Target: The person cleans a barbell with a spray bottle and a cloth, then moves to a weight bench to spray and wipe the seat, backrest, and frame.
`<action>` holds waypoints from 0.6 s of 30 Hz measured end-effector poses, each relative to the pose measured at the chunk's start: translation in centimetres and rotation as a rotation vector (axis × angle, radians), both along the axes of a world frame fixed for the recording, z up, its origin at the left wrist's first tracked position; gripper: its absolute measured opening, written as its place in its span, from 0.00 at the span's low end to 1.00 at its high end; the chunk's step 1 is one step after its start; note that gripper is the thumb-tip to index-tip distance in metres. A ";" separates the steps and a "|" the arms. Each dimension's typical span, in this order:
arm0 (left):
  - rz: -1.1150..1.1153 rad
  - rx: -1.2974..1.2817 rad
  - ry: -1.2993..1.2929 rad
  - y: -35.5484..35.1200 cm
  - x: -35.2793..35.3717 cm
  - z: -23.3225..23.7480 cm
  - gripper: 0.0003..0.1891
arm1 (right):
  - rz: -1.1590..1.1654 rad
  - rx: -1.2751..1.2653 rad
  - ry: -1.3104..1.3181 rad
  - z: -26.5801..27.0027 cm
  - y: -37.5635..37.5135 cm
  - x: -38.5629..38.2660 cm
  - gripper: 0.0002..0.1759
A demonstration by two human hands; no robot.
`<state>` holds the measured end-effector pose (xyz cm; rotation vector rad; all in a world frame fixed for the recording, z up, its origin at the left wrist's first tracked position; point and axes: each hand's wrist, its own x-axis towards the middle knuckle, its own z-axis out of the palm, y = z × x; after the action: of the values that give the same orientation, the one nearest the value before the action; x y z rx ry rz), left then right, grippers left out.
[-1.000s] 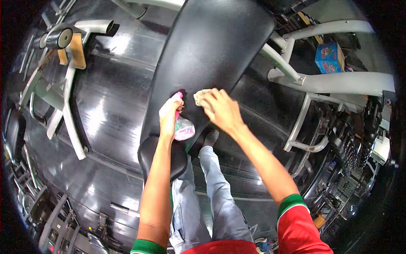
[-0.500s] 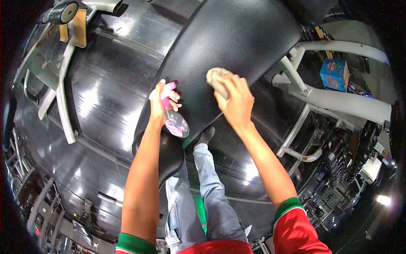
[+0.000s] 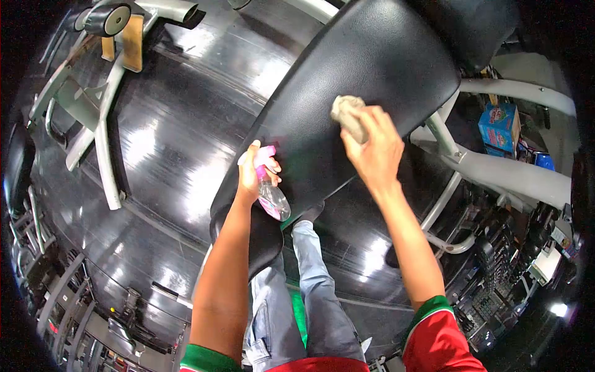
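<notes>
My left hand (image 3: 250,176) is closed around the neck of a clear spray bottle (image 3: 274,199) with a pink and white trigger head. The bottle is tilted above the lower part of a black padded bench (image 3: 365,62). In my right hand (image 3: 375,144) is a bunched, pale greyish cloth (image 3: 348,115), held at the bench's surface near its middle. Fingers partly cover the cloth, and whether it presses on the pad cannot be made out.
Grey metal frame tubes (image 3: 514,173) run to the right of the bench. Beside them stands a blue cardboard box (image 3: 499,127). Another exercise machine (image 3: 102,130) occupies the left side. A dumbbell rack (image 3: 496,248) is at lower right, on the dark, shiny floor (image 3: 161,149).
The view has shifted, so the bench and surroundings sit further right and lower. Both hands appear further right, still holding the bottle and the cloth.
</notes>
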<state>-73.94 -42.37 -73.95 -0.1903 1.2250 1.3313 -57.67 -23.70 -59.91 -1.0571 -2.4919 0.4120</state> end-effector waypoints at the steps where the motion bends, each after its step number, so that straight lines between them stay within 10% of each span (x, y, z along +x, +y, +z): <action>1: 0.005 0.002 0.000 0.1 0.0 0.2 0.31 | 0.036 -0.025 -0.005 -0.2 -0.8 -0.1 0.21; 9: 0.020 -0.018 -0.019 0.3 -0.1 0.5 0.32 | 0.362 -0.110 -0.413 1.0 -0.6 -0.2 0.25; 18: 0.013 -0.004 0.005 0.3 -0.1 0.7 0.35 | 0.169 -0.057 -0.135 0.3 -0.6 -3.8 0.21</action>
<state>-74.05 -42.08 -73.28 -0.1981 1.2323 1.3411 -61.47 -24.28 -59.60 -0.9264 -2.7161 0.4779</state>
